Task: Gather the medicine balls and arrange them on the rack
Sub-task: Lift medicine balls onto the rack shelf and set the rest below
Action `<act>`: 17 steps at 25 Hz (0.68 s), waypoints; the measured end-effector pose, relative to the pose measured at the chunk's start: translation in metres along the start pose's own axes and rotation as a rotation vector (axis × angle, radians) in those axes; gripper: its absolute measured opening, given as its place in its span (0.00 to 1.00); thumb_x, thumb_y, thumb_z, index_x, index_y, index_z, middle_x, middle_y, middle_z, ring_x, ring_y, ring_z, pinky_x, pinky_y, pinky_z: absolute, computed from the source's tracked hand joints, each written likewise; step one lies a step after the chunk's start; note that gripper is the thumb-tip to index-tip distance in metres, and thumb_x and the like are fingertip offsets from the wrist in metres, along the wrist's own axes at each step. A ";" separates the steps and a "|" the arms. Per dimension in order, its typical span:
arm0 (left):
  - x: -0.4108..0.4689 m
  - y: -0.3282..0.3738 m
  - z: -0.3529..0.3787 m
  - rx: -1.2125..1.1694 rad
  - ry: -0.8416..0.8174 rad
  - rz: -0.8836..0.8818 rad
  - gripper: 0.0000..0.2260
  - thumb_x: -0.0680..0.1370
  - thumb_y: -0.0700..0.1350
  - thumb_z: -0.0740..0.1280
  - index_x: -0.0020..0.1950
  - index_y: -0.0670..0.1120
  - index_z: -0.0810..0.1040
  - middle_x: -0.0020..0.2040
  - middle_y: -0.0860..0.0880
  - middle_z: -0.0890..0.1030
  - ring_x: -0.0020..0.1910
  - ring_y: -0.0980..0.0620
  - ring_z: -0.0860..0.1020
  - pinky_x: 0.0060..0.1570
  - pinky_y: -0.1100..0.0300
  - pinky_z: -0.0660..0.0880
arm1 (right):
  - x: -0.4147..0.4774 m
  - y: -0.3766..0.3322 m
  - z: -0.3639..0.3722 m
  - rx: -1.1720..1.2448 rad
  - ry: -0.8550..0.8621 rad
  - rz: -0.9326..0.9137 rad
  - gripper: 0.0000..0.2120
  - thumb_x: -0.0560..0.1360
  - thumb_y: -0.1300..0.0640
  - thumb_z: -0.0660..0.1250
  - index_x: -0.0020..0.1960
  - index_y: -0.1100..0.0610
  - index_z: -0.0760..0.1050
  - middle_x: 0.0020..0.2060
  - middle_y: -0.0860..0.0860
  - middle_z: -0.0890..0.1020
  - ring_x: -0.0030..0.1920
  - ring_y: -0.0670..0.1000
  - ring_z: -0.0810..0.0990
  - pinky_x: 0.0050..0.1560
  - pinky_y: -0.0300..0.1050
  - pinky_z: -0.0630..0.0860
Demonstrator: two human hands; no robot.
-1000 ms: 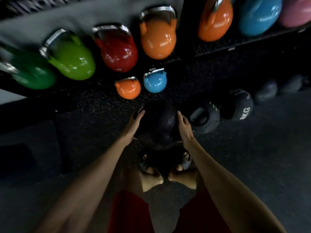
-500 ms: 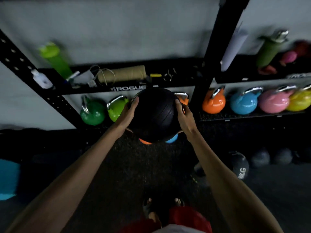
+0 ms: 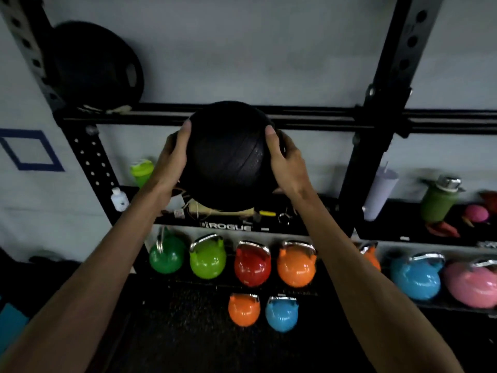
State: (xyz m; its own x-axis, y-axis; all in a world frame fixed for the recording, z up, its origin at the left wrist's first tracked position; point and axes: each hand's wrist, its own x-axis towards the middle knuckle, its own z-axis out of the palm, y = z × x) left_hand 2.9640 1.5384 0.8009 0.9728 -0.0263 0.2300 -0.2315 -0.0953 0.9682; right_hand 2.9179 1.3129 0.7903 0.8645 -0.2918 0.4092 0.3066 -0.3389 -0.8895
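A black textured medicine ball (image 3: 227,154) is held up in front of the rack, with its top level with the upper rails (image 3: 317,118). My left hand (image 3: 172,154) presses on its left side and my right hand (image 3: 286,160) on its right side. Another black medicine ball (image 3: 96,65), with a handle slot, rests on the same rails at the upper left. The ball's underside hides part of the shelf behind it.
Black rack uprights stand at the left (image 3: 88,154) and right (image 3: 376,135). A middle shelf (image 3: 304,220) holds bottles and small items. Several coloured kettlebells sit on the lower shelf (image 3: 251,263), and two small ones (image 3: 281,313) on the dark floor.
Both hands have lifted the ball from the floor up to the height of the upper rails. The view has tilted upward, and the balls on the floor are out of sight.
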 end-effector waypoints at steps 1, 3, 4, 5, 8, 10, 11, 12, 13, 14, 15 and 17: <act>0.005 0.013 -0.006 -0.014 0.016 0.022 0.37 0.67 0.78 0.62 0.69 0.58 0.76 0.65 0.56 0.80 0.64 0.55 0.78 0.69 0.52 0.71 | 0.010 -0.012 0.002 -0.003 -0.010 -0.035 0.26 0.78 0.31 0.55 0.68 0.45 0.73 0.58 0.46 0.81 0.65 0.49 0.75 0.58 0.37 0.64; 0.017 0.040 -0.018 -0.026 0.081 0.082 0.37 0.67 0.77 0.61 0.70 0.58 0.75 0.66 0.57 0.79 0.63 0.57 0.78 0.68 0.52 0.73 | 0.036 -0.037 0.011 -0.013 -0.044 -0.118 0.32 0.76 0.28 0.53 0.71 0.46 0.70 0.65 0.47 0.79 0.68 0.50 0.73 0.58 0.38 0.63; 0.023 0.052 -0.024 -0.027 0.129 0.104 0.36 0.67 0.77 0.61 0.69 0.59 0.75 0.65 0.57 0.79 0.62 0.58 0.78 0.66 0.52 0.74 | 0.049 -0.048 0.018 -0.016 -0.064 -0.149 0.35 0.75 0.26 0.51 0.73 0.46 0.68 0.67 0.48 0.77 0.69 0.51 0.72 0.59 0.39 0.63; 0.029 0.063 -0.031 -0.025 0.180 0.117 0.36 0.66 0.77 0.60 0.67 0.60 0.75 0.64 0.58 0.80 0.60 0.58 0.78 0.64 0.52 0.75 | 0.062 -0.059 0.027 -0.013 -0.084 -0.172 0.38 0.74 0.25 0.50 0.75 0.47 0.65 0.69 0.48 0.76 0.71 0.51 0.71 0.61 0.41 0.64; 0.054 0.087 -0.052 -0.036 0.284 0.190 0.31 0.69 0.74 0.61 0.64 0.58 0.77 0.62 0.57 0.80 0.60 0.59 0.78 0.64 0.54 0.74 | 0.099 -0.082 0.060 0.028 -0.137 -0.217 0.43 0.72 0.23 0.48 0.79 0.47 0.58 0.72 0.50 0.73 0.73 0.53 0.70 0.67 0.45 0.65; 0.074 0.093 -0.066 -0.020 0.319 0.236 0.29 0.73 0.71 0.61 0.66 0.54 0.76 0.61 0.55 0.80 0.61 0.57 0.78 0.64 0.58 0.73 | 0.119 -0.088 0.081 0.059 -0.133 -0.227 0.42 0.72 0.23 0.48 0.79 0.46 0.58 0.72 0.50 0.73 0.72 0.54 0.70 0.65 0.43 0.65; 0.086 0.094 -0.075 -0.012 0.333 0.250 0.28 0.75 0.70 0.61 0.66 0.54 0.76 0.59 0.56 0.80 0.60 0.57 0.78 0.62 0.59 0.74 | 0.130 -0.089 0.095 0.070 -0.134 -0.235 0.42 0.72 0.23 0.48 0.79 0.46 0.58 0.72 0.50 0.73 0.72 0.54 0.70 0.65 0.43 0.65; 0.099 0.094 -0.085 -0.008 0.338 0.255 0.26 0.76 0.70 0.61 0.66 0.55 0.76 0.57 0.57 0.80 0.58 0.59 0.78 0.59 0.60 0.74 | 0.140 -0.089 0.108 0.076 -0.131 -0.242 0.42 0.72 0.23 0.48 0.79 0.46 0.58 0.72 0.50 0.73 0.72 0.54 0.71 0.66 0.43 0.65; 0.113 0.091 -0.094 -0.005 0.335 0.260 0.24 0.76 0.70 0.60 0.65 0.56 0.75 0.55 0.60 0.79 0.55 0.62 0.77 0.55 0.63 0.74 | 0.151 -0.089 0.123 0.078 -0.123 -0.250 0.42 0.72 0.23 0.48 0.79 0.46 0.58 0.72 0.49 0.73 0.72 0.54 0.71 0.66 0.43 0.64; 0.128 0.089 -0.103 0.002 0.327 0.264 0.24 0.77 0.70 0.60 0.66 0.57 0.74 0.54 0.61 0.78 0.54 0.64 0.77 0.52 0.65 0.73 | 0.163 -0.088 0.138 0.081 -0.116 -0.256 0.42 0.73 0.23 0.48 0.79 0.46 0.58 0.72 0.49 0.73 0.72 0.53 0.71 0.65 0.41 0.64; 0.143 0.085 -0.113 0.007 0.314 0.268 0.24 0.77 0.70 0.60 0.66 0.58 0.74 0.54 0.62 0.78 0.55 0.64 0.76 0.52 0.66 0.72 | 0.174 -0.086 0.153 0.089 -0.111 -0.256 0.42 0.73 0.24 0.48 0.79 0.46 0.58 0.72 0.49 0.73 0.72 0.53 0.71 0.64 0.40 0.63; 0.175 0.077 -0.127 0.010 0.299 0.273 0.26 0.76 0.70 0.61 0.68 0.57 0.74 0.57 0.58 0.79 0.58 0.59 0.77 0.57 0.63 0.73 | 0.194 -0.080 0.180 0.109 -0.101 -0.253 0.41 0.74 0.24 0.48 0.79 0.46 0.57 0.72 0.48 0.73 0.71 0.51 0.71 0.63 0.37 0.62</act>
State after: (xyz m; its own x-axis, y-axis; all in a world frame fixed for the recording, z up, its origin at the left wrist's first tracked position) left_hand 3.1169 1.6529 0.9283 0.8336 0.2381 0.4984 -0.4799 -0.1347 0.8669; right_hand 3.1328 1.4439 0.9047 0.7888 -0.1180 0.6032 0.5535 -0.2902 -0.7806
